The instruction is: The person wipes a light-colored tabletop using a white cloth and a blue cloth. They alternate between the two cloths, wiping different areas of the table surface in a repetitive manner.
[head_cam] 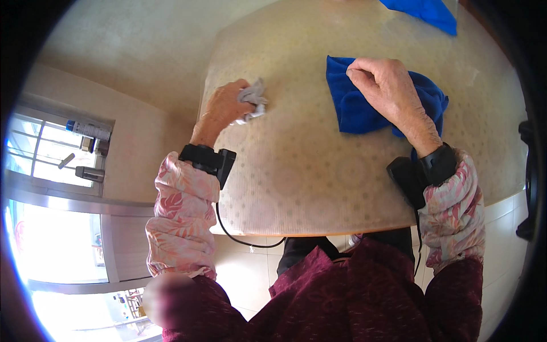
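Observation:
My left hand (226,102) is closed around a crumpled whitish-grey rag (255,99) at the left part of the table, with much of the rag bunched against the fingers. On the table to the right lies a folded dark blue cloth (357,113), its edges uneven. My right hand (384,81) is over this cloth, thumb and fingers drawn together. No fabric shows between the thumb and forefinger; the other fingertips are hidden. Both hands rest over a table (299,171) with a translucent patterned cover.
Another bright blue cloth (427,13) lies at the far right of the table. A black cable (245,243) hangs from the left wrist's black device (209,160). To the left are a wall and a window ledge with a spray can (89,129) and small items.

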A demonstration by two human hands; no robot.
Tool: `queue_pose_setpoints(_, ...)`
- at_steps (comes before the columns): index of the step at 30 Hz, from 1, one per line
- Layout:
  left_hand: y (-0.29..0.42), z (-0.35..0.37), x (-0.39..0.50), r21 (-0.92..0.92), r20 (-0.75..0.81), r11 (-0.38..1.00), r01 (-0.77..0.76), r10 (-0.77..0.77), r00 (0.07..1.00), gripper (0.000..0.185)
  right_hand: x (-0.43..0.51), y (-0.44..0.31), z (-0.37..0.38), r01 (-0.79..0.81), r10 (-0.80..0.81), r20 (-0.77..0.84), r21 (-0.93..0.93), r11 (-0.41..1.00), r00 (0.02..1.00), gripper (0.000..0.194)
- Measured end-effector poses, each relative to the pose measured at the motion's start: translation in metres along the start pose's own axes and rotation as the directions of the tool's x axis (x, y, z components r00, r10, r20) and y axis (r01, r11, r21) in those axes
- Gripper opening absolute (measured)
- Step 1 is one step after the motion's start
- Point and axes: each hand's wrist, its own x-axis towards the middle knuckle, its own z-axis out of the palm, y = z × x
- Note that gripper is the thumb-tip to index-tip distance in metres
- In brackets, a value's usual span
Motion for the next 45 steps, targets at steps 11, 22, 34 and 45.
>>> queue_pose_setpoints(11, -0.026, -0.012, -0.125, 0.144, -0.028, 0.971, 0.189, -0.187, 0.982, 0.048, 0.002, -0.005, -0.005, -0.012, 0.012, 0.027, 0.009, 1.0, 1.0, 0.015)
queue_pose_setpoints(22, -0.077, -0.019, -0.148, -0.01, -0.071, 0.932, 0.361, -0.361, 0.93, 0.041, 0.007, -0.009, -0.001, -0.006, 0.005, 0.019, 0.021, 1.0, 1.0, 0.014)
queue_pose_setpoints(34, -0.121, -0.017, -0.024, -0.21, -0.085, 0.878, 0.431, -0.455, 0.886, 0.023, 0.003, -0.016, -0.008, -0.068, 0.066, 0.034, 0.067, 0.995, 0.997, 0.013)
queue_pose_setpoints(45, -0.148, 0.0, 0.016, 0.062, -0.058, 0.97, 0.235, -0.231, 0.971, 0.033, -0.038, -0.027, 0.029, -0.017, 0.019, 0.021, -0.072, 0.997, 1.0, 0.011)
